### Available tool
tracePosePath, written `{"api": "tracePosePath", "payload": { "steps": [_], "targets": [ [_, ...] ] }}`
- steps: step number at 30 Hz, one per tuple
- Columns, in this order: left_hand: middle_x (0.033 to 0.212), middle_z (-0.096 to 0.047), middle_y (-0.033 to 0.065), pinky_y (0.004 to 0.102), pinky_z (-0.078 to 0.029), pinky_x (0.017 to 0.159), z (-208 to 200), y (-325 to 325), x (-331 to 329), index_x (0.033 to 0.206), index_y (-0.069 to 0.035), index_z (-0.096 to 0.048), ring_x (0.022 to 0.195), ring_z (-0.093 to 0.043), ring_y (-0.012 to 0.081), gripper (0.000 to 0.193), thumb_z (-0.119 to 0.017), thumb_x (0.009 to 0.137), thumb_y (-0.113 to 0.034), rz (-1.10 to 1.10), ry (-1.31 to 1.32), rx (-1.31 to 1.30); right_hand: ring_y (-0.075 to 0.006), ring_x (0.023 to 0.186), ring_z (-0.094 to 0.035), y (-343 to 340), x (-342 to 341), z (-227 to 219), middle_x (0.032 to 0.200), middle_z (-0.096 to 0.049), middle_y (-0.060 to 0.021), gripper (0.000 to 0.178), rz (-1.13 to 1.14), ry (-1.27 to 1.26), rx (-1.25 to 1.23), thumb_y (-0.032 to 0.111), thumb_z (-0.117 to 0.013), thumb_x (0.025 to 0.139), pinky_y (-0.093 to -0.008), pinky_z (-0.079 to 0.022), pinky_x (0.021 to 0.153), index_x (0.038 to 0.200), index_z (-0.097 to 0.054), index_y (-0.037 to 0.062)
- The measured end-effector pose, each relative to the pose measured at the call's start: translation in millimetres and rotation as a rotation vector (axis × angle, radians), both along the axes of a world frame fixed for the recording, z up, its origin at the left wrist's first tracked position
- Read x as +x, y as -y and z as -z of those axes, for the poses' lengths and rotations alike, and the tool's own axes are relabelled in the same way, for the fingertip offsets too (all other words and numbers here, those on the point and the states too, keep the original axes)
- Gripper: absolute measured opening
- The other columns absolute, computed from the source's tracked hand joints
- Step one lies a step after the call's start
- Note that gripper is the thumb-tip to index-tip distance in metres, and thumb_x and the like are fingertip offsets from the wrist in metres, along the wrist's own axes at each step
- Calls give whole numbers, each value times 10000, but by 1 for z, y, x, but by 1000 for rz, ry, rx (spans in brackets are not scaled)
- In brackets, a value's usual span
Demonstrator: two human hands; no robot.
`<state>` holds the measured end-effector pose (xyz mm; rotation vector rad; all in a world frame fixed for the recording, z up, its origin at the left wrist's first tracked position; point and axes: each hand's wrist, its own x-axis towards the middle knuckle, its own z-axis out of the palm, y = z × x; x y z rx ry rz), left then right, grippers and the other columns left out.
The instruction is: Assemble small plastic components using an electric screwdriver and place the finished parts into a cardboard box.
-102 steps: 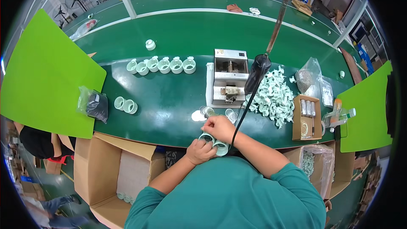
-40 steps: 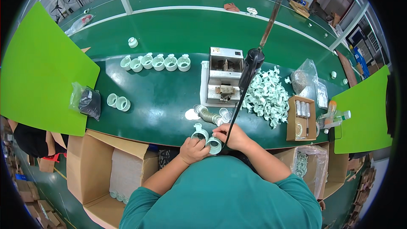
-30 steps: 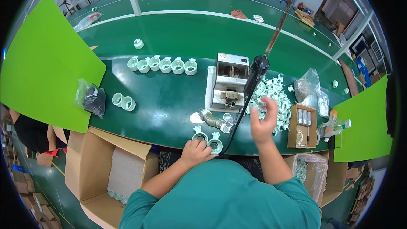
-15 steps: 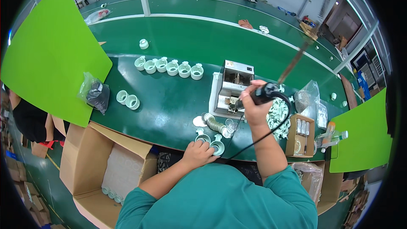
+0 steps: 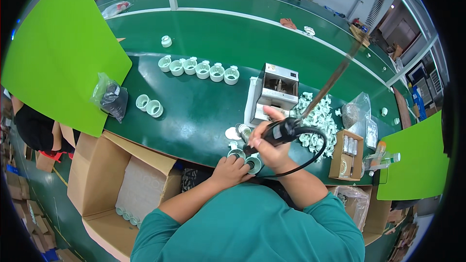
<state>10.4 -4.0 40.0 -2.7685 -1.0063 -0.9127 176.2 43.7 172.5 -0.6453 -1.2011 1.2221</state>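
My right hand (image 5: 272,154) is wrapped round a black electric screwdriver (image 5: 281,133) that hangs from a spring. Its tip points down and left, over two pale green cups at the table's front edge; whether it touches them I cannot tell. My left hand (image 5: 230,171) rests on these cups, its fingers curled against the left cup (image 5: 237,153) and the right cup (image 5: 254,165). Both have small tabs or fittings at the rim. Just beyond them lies a row of thin clear discs (image 5: 243,130), partly hidden by my right hand, beside a white disc (image 5: 232,133).
A metal box-shaped machine (image 5: 280,75) stands behind, beside a heap of pale green plastic parts (image 5: 318,128). Several cups (image 5: 203,70) line the back; two more (image 5: 155,108) sit left. An open carton (image 5: 92,179), a small parts box (image 5: 335,167) and green dividers (image 5: 58,53) flank me.
My right hand has brought the screwdriver left and toward me, from the metal machine to the two front cups. My left hand stays on the cups. The view has shifted slightly.
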Motion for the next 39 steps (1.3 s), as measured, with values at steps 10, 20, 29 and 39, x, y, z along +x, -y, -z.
{"api": "tracePosePath", "payload": {
  "steps": [10,20,29,39],
  "targets": [
    [995,-584,20,366,-361,603,14,-4,2,1100,-182,-637,821,-545,212,447,-756,795,-486,26,102,-59,-133,768,-634,-1,-25,36,848,-642,-69,806,-115,168,95,-51,-675,845,-288,-536,734,1546,-282,1],
    [1163,-624,56,382,-394,640,17,-7,1,1244,-141,-619,958,-587,263,558,-742,833,-498,49,86,-167,-91,678,-596,0,-47,32,772,-643,-6,405,-28,226,-19,47,-777,788,-271,-493,646,1166,-634,23],
    [1110,-628,55,387,-385,644,3,-11,5,1167,-154,-649,956,-576,264,484,-746,832,-490,46,172,-116,-123,660,-617,6,-60,44,759,-647,-14,220,104,366,122,56,-792,787,-296,-498,593,958,-654,73],
    [843,-524,34,385,-388,616,-4,5,1,815,-164,-563,788,-546,243,369,-790,774,-451,-1,-16,-39,-142,719,-625,-32,36,-20,840,-641,-73,460,364,61,264,-82,-668,832,-293,-541,663,1257,-524,20]
  ]
}}
